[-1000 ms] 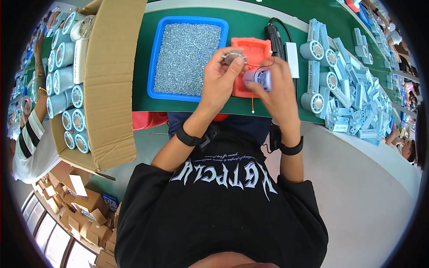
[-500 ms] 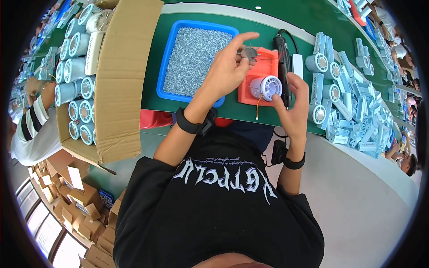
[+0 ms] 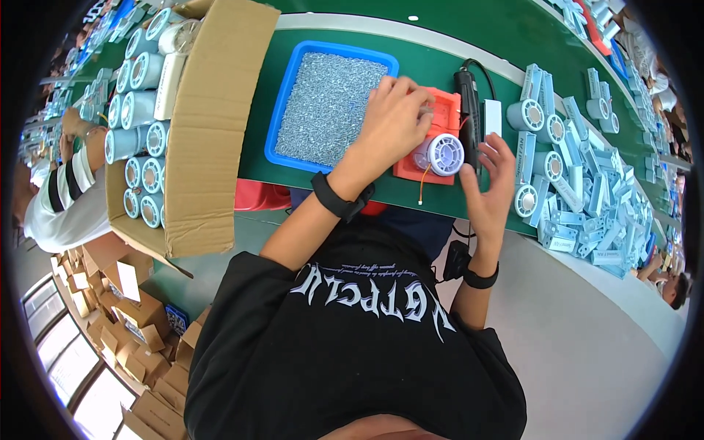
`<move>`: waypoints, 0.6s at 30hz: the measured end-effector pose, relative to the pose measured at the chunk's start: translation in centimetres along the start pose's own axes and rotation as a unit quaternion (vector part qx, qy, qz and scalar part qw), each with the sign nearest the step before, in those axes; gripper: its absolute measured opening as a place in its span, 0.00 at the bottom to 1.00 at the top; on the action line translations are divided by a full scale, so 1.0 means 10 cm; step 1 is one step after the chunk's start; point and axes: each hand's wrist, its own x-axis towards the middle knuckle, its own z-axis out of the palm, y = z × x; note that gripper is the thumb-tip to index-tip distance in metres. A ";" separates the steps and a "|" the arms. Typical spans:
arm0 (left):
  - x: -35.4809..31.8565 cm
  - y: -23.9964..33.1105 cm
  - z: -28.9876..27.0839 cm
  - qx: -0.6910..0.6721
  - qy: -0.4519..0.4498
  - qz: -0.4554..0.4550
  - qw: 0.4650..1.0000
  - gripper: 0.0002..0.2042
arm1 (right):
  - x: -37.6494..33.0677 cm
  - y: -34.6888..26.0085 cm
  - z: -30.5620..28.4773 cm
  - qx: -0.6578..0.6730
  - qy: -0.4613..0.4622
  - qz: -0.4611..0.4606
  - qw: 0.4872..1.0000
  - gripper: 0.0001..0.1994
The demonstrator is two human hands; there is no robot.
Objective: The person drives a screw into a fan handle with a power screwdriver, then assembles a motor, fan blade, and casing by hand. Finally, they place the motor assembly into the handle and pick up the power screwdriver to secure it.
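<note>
A red-orange fixture [image 3: 445, 110] holds a white fan housing [image 3: 445, 155] with a round spoked end, lying in its near part. A thin cable [image 3: 423, 183] with a small white plug hangs from the housing over the near side of the fixture. My left hand [image 3: 396, 121] is over the fixture's left side, beside the housing. Its fingers curl downward, and whatever is between them is hidden. My right hand [image 3: 490, 180] stays just right of the housing, thumb and fingers apart, nothing in it.
A blue tray [image 3: 274, 139] of small metal screws stands left of the fixture. A black electric screwdriver [image 3: 467, 99] lies to its right. Pale-blue plastic parts [image 3: 587, 198] are heaped at right. A cardboard box [image 3: 213, 132] of fan units stands at left, near another person's arm [image 3: 92, 165].
My left hand has come down to the fixture; the dark grey flat piece it pinched is now out of sight. My right hand has drawn slightly away from the housing.
</note>
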 end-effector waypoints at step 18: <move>-1.15 0.28 -3.72 0.221 0.076 -0.163 0.958 0.13 | -0.50 -0.88 0.77 0.108 -0.433 -0.360 0.819 0.20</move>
